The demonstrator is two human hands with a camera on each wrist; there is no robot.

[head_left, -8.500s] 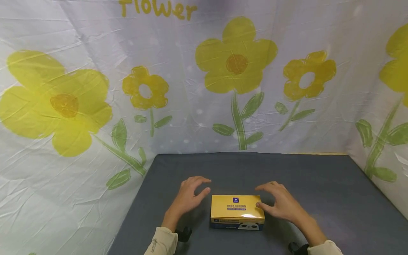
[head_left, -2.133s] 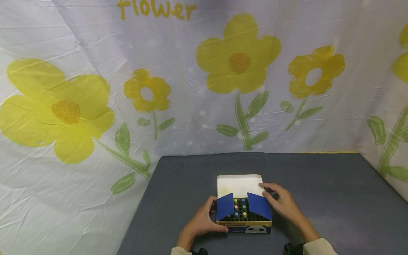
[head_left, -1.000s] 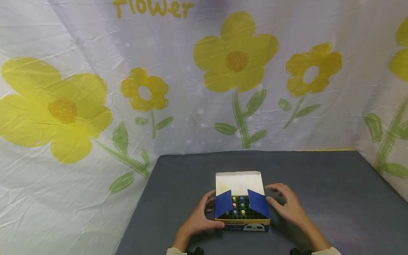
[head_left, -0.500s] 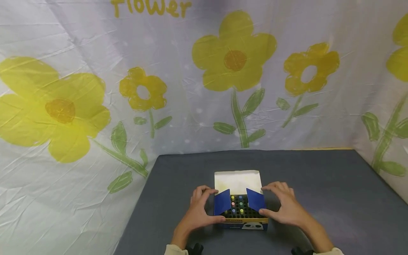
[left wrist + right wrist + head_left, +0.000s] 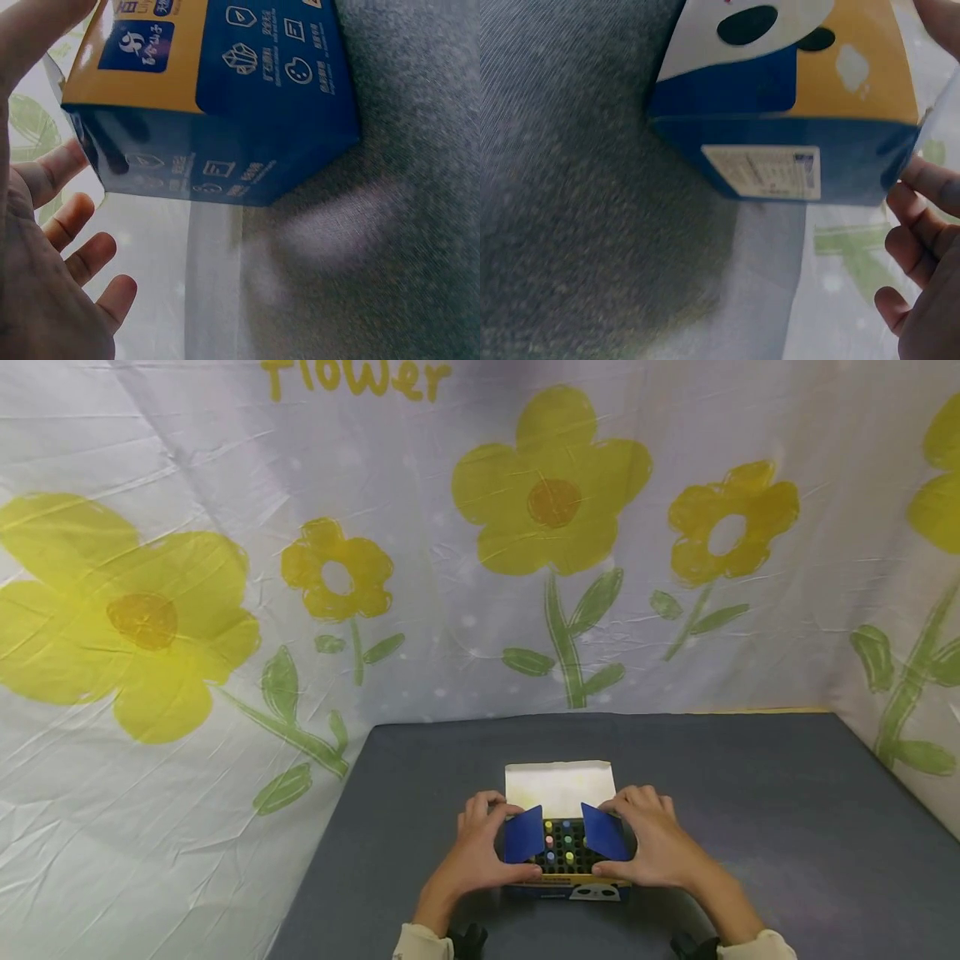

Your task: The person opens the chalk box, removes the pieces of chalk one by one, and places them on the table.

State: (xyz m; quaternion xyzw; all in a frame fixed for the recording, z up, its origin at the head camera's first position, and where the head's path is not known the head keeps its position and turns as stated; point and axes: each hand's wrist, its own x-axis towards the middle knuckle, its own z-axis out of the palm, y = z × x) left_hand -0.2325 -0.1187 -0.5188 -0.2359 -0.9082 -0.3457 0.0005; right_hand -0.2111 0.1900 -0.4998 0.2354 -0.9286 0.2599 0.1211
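The box [image 5: 564, 880] stands on the dark table with its white-lined lid [image 5: 558, 787] raised at the back. Two blue side flaps [image 5: 523, 835] slant upward, and between them several coloured sticks [image 5: 569, 857] stand in a black grid. My left hand [image 5: 474, 858] grips the left end, thumb at the front edge and fingers behind the flap. At the right end my right hand [image 5: 660, 847] grips likewise. Both wrist views show the box's blue ends [image 5: 180, 157], [image 5: 847, 169], with the other fingers of the left hand [image 5: 52, 277] and right hand [image 5: 934, 262] spread off the cardboard.
The grey table [image 5: 420, 777] extends around the box. Behind it and at both sides hangs a white cloth [image 5: 442, 635] printed with yellow flowers. Dark wrist devices [image 5: 469, 941] sit below both hands near the bottom edge.
The box was closed in the oldest frame; its lid and flaps now stand open. Since half a second ago, both hands have moved inward, thumbs further along the front edge.
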